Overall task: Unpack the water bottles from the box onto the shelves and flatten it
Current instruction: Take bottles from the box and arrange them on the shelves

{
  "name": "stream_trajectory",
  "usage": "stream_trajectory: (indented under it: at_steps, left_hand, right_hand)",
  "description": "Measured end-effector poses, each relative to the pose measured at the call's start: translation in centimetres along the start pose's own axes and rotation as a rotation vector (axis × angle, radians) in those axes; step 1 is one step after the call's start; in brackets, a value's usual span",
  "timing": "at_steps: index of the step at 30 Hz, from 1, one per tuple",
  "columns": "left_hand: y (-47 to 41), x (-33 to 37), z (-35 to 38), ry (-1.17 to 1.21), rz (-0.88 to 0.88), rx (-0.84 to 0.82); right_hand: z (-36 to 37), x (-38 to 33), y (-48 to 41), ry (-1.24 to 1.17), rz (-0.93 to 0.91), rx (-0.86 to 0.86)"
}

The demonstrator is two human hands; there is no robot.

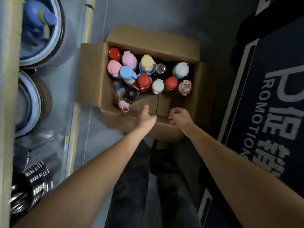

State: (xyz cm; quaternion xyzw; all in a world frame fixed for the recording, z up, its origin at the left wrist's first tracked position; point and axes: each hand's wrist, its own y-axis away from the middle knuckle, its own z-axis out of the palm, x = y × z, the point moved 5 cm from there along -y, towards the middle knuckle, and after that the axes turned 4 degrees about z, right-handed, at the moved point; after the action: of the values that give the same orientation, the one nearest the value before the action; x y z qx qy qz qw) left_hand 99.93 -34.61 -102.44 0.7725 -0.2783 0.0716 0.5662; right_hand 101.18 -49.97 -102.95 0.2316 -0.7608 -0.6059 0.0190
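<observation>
An open cardboard box stands on the floor below me with its flaps folded out. Several water bottles stand upright inside, seen from above: red lids, pink lids, a yellow lid, a blue lid and white lids. My left hand reaches down over the near flap with its fingers extended, holding nothing. My right hand hovers beside it over the near flap, fingers loosely curled and holding nothing.
A shelf unit runs down the left edge, with round blue-rimmed containers and stacked metal items. A dark blue printed panel stands on the right. My legs and shoes sit just behind the box.
</observation>
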Motion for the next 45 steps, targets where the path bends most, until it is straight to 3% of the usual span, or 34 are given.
stream_trajectory:
  at_steps: [12,22,28,34,45]
  left_hand:
    - [-14.7,-6.6,-4.4,-0.091,-0.073,0.275]
    - [-21.5,-7.7,-4.5,-0.027,0.016,-0.057]
    - [-20.8,-7.8,-4.0,0.068,-0.020,-0.129]
    - [-18.4,-7.5,-3.6,0.156,-0.048,-0.167]
    - [-8.6,-2.4,-6.3,0.108,0.075,-0.126]
  right_hand:
    - [12.4,-2.5,-12.7,0.048,-0.002,-0.113]
    - [18.6,-5.2,-17.4,-0.139,-0.006,-0.238]
    - [18.2,-5.3,-18.1,-0.307,0.081,-0.225]
    - [15.9,-5.8,-16.3,-0.206,0.097,-0.210]
    - [10.4,-8.5,-5.5,-0.075,0.044,-0.217]
